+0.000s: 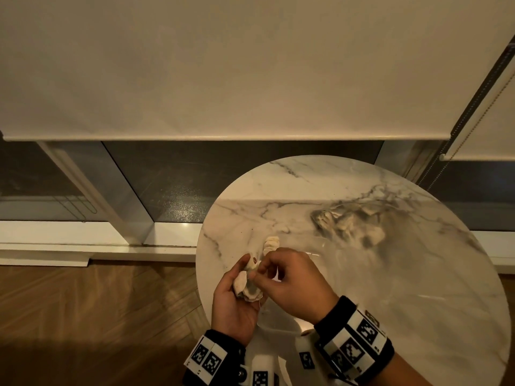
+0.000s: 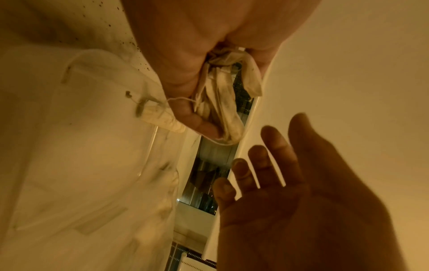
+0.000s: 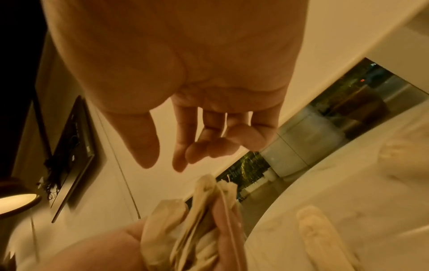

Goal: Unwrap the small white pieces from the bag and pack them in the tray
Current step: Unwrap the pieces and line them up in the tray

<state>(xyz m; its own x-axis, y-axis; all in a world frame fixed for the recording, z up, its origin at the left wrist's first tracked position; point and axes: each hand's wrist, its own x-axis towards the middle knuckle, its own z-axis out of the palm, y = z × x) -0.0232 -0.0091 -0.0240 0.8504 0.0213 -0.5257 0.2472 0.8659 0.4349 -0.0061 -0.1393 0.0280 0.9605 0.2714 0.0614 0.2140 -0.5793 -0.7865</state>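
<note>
White pieces (image 1: pixel 249 285) sit clutched in left hand (image 1: pixel 237 305); right hand (image 1: pixel 292 282) fingers loose just beside.

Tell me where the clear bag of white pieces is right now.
In the head view, the clear bag lies on the far right of the round marble table, beyond the right hand, untouched by either hand.

Bunch of small white pieces (image 1: pixel 249 285) crumpled, string trailing, clear tray (image 1: pixel 320 263) on the marble top, loose piece (image 1: pixel 271 243) just beside.
</note>
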